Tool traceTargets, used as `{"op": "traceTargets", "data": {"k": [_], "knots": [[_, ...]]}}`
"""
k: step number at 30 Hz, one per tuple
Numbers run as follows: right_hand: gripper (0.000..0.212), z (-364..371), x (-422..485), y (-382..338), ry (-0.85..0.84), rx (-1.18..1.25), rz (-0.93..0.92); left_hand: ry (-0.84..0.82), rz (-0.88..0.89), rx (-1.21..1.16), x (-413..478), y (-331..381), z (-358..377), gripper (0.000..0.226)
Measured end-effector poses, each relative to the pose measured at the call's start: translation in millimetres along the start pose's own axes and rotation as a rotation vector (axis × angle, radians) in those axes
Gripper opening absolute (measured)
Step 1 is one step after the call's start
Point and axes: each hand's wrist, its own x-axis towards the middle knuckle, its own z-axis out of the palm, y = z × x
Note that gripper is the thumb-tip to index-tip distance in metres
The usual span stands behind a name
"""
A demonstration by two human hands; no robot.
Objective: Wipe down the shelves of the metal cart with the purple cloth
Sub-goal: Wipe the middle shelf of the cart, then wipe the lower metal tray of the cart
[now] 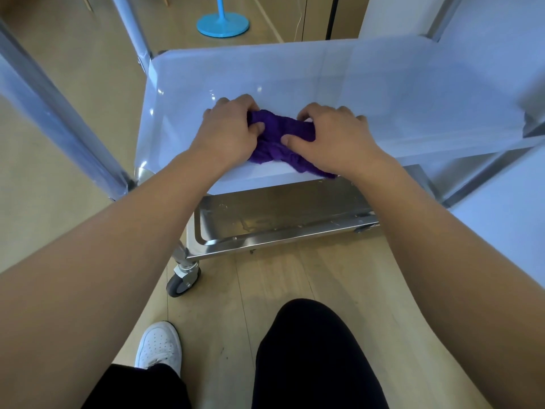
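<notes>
The cloth (pixel 281 137) lies bunched between your hands at the near edge of the cart's (pixel 88 149) middle shelf (pixel 324 78), one tail hanging over the lip under your right wrist. Your left hand (pixel 227 131) grips its left end, fingers curled into the folds. Your right hand (pixel 330 140) clutches the right end, thumb pressed on top. Below your grip sits the lower shelf (pixel 280 214), with a caster (pixel 181 280) under its left corner.

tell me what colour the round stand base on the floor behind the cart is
Bright blue. The round stand base shows only in the head view, near the top edge.
</notes>
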Motion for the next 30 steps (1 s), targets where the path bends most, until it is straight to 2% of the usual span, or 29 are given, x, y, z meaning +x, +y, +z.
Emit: {"op": "traceTargets", "data": {"k": [4,7,12,17,24,27,30], "knots": [[0.047,-1,-3,-6,-0.084,0.185,0.039,0.049,0.087,-0.165,-3,7,-6,0.023],[0.036,-7,-10,-10,-0.072,0.379,0.050,0.076,0.098,-0.239,-5,14,-10,0.029],[0.039,-11,-38,-17,-0.052,0.696,0.130,0.061,0.174,-0.279,-19,21,-16,0.031],[0.027,3,-81,-21,-0.049,0.813,0.172,-0.015,0.239,-0.205,-58,19,-15,0.024],[0.024,36,-132,-28,-0.069,0.704,0.176,-0.111,0.298,0.023,-121,9,5,0.029],[0.030,49,-152,-37,-0.021,0.622,0.048,-0.167,0.286,0.109,-143,-1,14,0.031],[0.020,65,-168,-46,-0.004,0.371,-0.101,-0.220,0.261,0.182,-156,-15,21,0.026]]}}
